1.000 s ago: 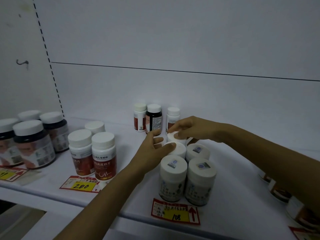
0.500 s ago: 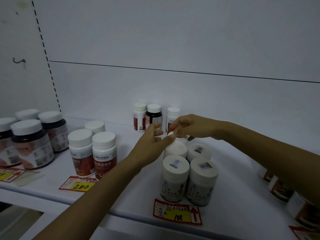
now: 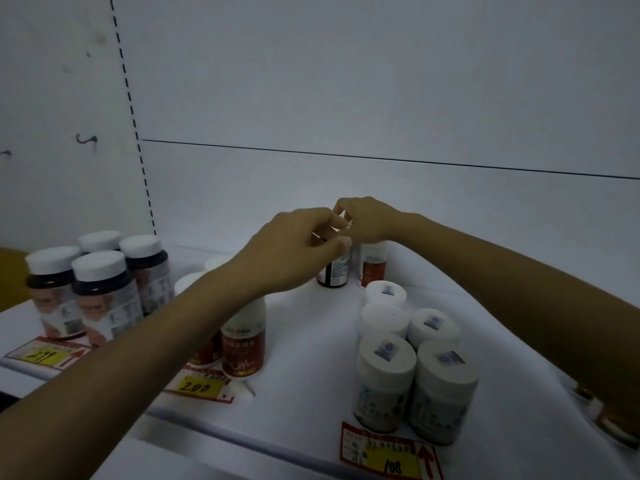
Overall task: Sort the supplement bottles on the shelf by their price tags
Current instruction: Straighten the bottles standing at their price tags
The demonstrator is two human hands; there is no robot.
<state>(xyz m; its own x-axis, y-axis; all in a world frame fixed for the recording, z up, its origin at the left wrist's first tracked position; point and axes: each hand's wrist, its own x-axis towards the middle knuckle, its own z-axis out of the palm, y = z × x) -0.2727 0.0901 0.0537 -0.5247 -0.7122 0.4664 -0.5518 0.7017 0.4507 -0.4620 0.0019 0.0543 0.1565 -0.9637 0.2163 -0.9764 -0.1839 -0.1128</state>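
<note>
Two hands: both reached to the back of the shelf (image 3: 304,358), well behind the 108 price tag (image 3: 388,457) and a little to its left; their fingertips nearly met there, probably to take up stray bottles that stood behind no tag.
Left hand (image 3: 298,251): fingers and thumb were curled round the top of the dark bottle (image 3: 334,273); its cap was hidden beneath the hand.
Right hand (image 3: 367,220): fingers were bent downward over the small red-labelled bottle (image 3: 372,268), just beside the dark bottle; whether they gripped it could not be told.
White bottles (image 3: 386,382): five stood in a tight cluster directly behind the 108 price tag; they looked already grouped under that price.
200 price tag (image 3: 199,386): lay at the shelf edge, left of the 108 price tag; the tall red-labelled bottles (image 3: 242,344) stood behind it, partly covered by the left forearm.
299 price tag (image 3: 45,355): lay far left of the 108 price tag; the dark jars (image 3: 104,296) with white lids were gathered behind it.
Step in hand: judged to be picking up the unsorted bottles at the back; each would need matching to a tagged group nearer the front.
Hidden bottles (image 3: 609,420): sat to the right of the 108 price tag, mostly covered by the right forearm; their kind could not be told.
</note>
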